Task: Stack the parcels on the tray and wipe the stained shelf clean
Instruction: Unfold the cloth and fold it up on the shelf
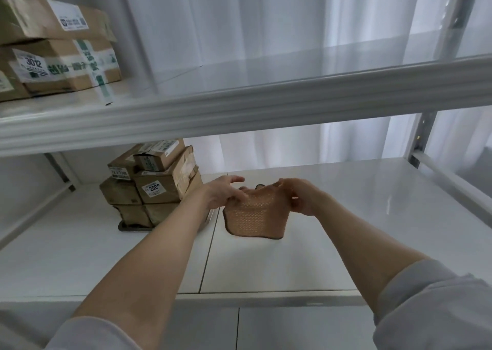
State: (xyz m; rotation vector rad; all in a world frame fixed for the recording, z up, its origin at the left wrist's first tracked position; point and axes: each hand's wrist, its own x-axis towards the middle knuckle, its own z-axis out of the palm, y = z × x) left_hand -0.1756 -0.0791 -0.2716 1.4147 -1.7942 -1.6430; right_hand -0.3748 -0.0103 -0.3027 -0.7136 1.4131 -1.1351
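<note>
**A:** Cloth status?
**B:** Orange cloth (255, 214) is held up over the lower shelf (292, 256), stretched between both hands, just right of the tray. Its bottom hem hangs close to the surface. Can't tell if it's touching.

**A:** Grip?
**B:** Left hand (226, 192) pinches the top-left edge, with some fingers partly extended. Right hand (300, 198) is curled round the top-right corner. Both hold the cloth and nothing else.

**A:** Parcels?
**B:** Brown parcels (154, 184) are stacked several layers high on the metal tray (125, 227), back-left on the same shelf, near the left hand. I'd call the stacking done. Caveat: there are more boxes (53, 49) on the upper shelf (239, 105), far left. Unclear whether they count.

**A:** Wipe?
**B:** My read is that it isn't under way. The cloth is being spread or folded, not pressed flat. No stain is visible on the white surface, but glare on the right side means I can't rule one out.

**A:** What's left?
**B:** Probably put the cloth down, wipe, check. Only a white curtain (239, 17) behind the rack.
</note>
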